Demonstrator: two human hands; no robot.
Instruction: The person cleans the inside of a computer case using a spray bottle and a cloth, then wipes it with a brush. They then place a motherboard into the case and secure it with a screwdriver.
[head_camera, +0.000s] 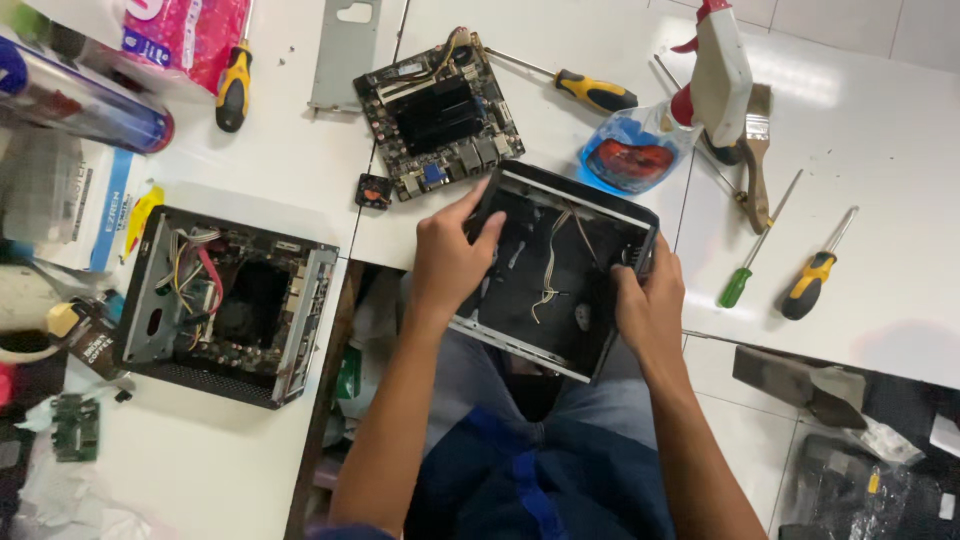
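**Both hands on the open black case**

I see the empty black case (555, 275) held over my lap, just off the white table (880, 160) edge. It is a shallow metal box, matte black inside with bright bare-steel rims, and thin pale wires trail loosely across its floor.

My left hand (450, 255) grips the case's rim at 9 o'clock, wrist straight, fingers curled over the edge and the index finger stretched toward the upper corner. My right hand (648, 300) clamps the rim at 3 o'clock, fingers hooked over the wall, thumb along the outside. Both forearms rise from 6 o'clock.

At 12 o'clock from the case, touching its top corner, lies a square circuit board (440, 115) with a dark ribbed heatsink. At 9 o'clock sits a second case (230, 305), grey steel, packed with coloured wires. At 1 o'clock lies a clear pouch of blue liquid (625, 155) under a white spray bottle (722, 75), with a wooden-handled brush (757, 150) beside it. At 3 o'clock lie a green-handled screwdriver (750, 265) and a yellow-and-black one (812, 280).
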